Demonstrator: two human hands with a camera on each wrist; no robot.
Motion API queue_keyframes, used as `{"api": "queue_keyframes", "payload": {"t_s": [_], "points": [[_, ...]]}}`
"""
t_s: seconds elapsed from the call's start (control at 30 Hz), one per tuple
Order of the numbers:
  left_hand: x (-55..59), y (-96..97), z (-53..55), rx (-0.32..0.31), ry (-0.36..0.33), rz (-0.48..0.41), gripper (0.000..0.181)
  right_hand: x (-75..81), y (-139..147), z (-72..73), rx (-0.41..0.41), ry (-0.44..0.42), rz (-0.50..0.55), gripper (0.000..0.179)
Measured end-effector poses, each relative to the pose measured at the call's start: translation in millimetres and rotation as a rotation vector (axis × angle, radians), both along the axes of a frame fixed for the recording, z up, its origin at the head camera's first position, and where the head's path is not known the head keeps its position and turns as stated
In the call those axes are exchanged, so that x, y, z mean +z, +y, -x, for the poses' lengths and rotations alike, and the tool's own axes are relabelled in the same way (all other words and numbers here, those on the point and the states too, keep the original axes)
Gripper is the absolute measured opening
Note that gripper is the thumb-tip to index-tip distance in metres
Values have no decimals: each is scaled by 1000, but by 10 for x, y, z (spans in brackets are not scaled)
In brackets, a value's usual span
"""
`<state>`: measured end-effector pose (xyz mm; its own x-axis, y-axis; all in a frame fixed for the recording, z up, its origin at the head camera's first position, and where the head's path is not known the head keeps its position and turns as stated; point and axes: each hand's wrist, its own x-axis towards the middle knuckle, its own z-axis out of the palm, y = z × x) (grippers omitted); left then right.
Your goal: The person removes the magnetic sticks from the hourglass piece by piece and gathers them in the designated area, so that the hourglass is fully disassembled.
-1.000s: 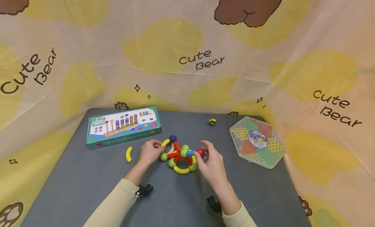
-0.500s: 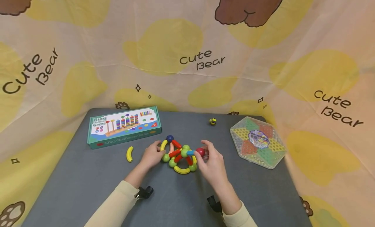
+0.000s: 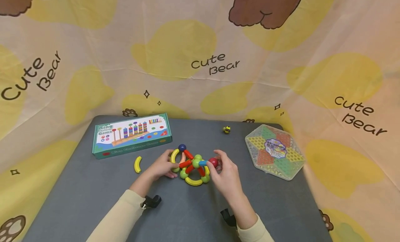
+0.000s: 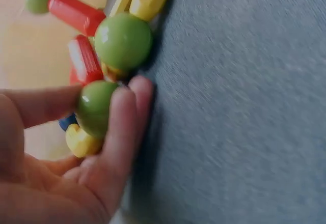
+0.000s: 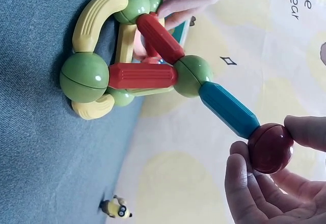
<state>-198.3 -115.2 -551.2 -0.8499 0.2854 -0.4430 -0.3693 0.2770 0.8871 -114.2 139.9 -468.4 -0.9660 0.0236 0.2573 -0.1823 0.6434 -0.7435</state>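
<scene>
A structure of magnetic balls and sticks stands on the grey table, its green balls joined by red sticks (image 5: 142, 76) and yellow curved sticks (image 3: 193, 182). My left hand (image 3: 160, 166) is at its left side; in the left wrist view, thumb and fingers grip a green ball (image 4: 94, 107) low by the tabletop. A dark blue ball (image 3: 182, 147) tops the arc behind that hand. On the right, my right hand (image 3: 227, 174) pinches a red ball (image 5: 271, 148) at the end of a blue stick (image 5: 229, 110), which joins the upper green ball (image 5: 193, 75).
A loose yellow curved stick (image 3: 137, 164) lies left of my left hand. Behind it is the Ring Challenge Game box (image 3: 132, 134). A small yellow-and-black figure (image 3: 226, 130) stands at the back, and a hexagonal board-game case (image 3: 275, 151) lies at the right.
My left hand first touched the left part, which swung slightly as the blue ball shifted left. Its fingers have since come lower, around the green ball. The right hand has stayed on the red ball.
</scene>
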Motion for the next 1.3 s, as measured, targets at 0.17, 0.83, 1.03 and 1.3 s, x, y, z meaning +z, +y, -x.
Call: {"api": "queue_keyframes", "payload": {"t_s": [0.17, 0.83, 1.03, 1.3], "points": [[-73, -89, 18, 46, -70, -141, 74, 6, 1, 3, 0, -2, -10, 47], [30, 12, 74, 65, -100, 18, 53, -36, 42, 45, 23, -22, -12, 35], [-27, -45, 85, 111, -177, -130, 52, -52, 50, 50, 34, -40, 12, 33], [-44, -45, 94, 59, 25, -309, 53, -42, 48, 40, 39, -33, 11, 31]]}}
